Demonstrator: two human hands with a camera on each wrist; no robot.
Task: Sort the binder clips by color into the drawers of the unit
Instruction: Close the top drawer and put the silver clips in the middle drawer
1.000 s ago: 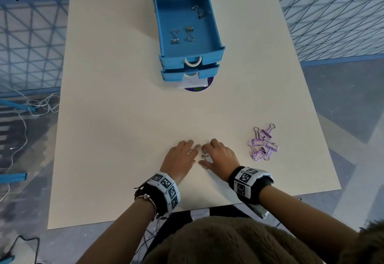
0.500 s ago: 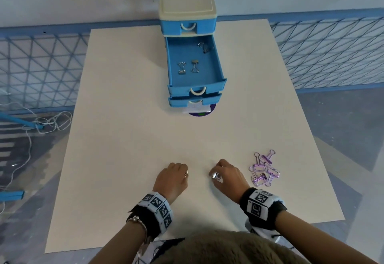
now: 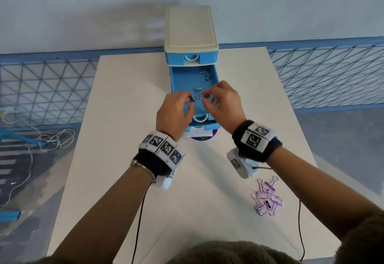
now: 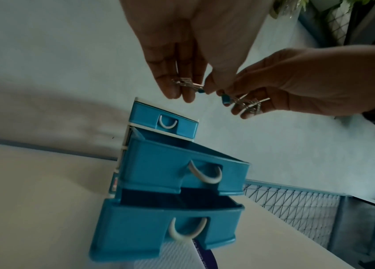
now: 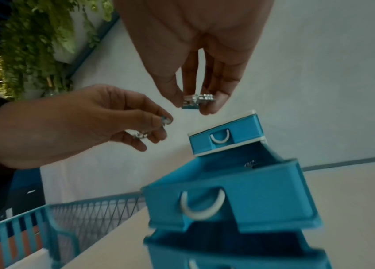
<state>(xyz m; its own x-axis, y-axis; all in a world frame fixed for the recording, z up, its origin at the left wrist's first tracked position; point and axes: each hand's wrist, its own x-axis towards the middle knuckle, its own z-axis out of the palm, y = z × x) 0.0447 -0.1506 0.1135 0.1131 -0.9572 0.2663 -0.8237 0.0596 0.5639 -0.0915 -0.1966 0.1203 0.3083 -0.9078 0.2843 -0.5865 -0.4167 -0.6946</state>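
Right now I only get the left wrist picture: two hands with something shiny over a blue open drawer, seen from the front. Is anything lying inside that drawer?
Observer: Yes. The head view looks down into the middle drawer. Loose silver clips lie on its floor, one between the left hand and the right hand, another at the back right.
Operator: Is anything left outside to sort?
Observer: A pile of purple clips lies on the table, beside the person's right forearm.
Operator: How does the right hand hold its piece?
Observer: In the right wrist view, thumb and fingertips pinch a held silver clip.
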